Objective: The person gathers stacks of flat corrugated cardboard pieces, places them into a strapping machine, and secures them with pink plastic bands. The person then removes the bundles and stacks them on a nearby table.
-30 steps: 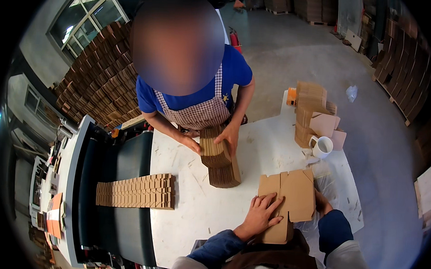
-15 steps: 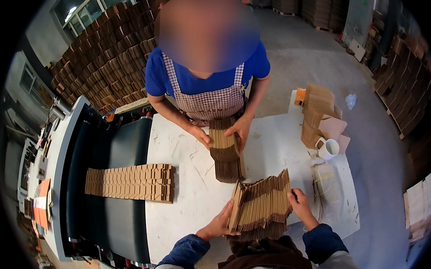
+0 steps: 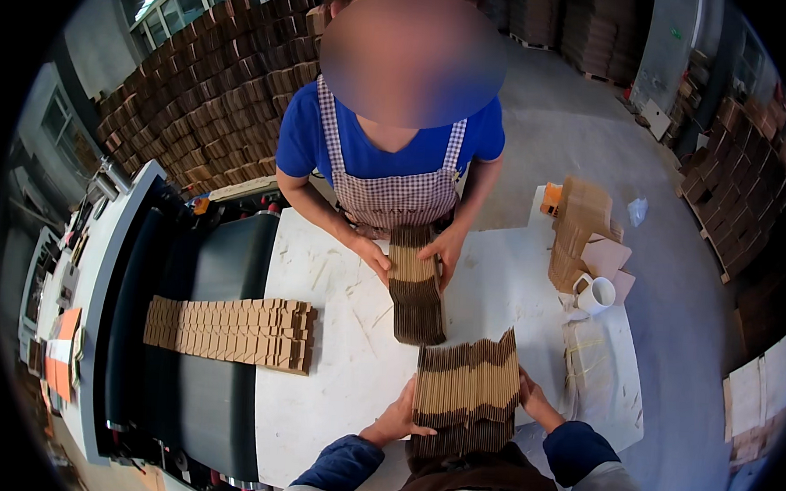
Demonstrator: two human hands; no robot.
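Between my two hands stands a stack of folded brown cardboard pieces [image 3: 466, 382], edges up, close to my body. My left hand [image 3: 394, 418] presses its left side, the thumb lying along the lower front. At the right side my right hand [image 3: 535, 403] grips the end of the stack, its fingers partly hidden behind the cardboard. Across the table, a co-worker in a blue shirt and checked apron holds another cardboard stack [image 3: 416, 286] with both hands. A long row of overlapping cardboard pieces [image 3: 231, 331] lies on the dark conveyor belt and reaches onto the table.
The white table [image 3: 333, 418] joins the conveyor belt [image 3: 215, 413] on my left. At its right end are a white mug [image 3: 594, 295], a brown cardboard pile [image 3: 580, 223] and a clear plastic bundle [image 3: 591, 359]. Tall cardboard stacks [image 3: 216, 89] stand behind the co-worker.
My stack has straightened, its left piece no longer splayed out, and both hands have moved in slightly. The co-worker still holds the other stack. My view has shifted a little.
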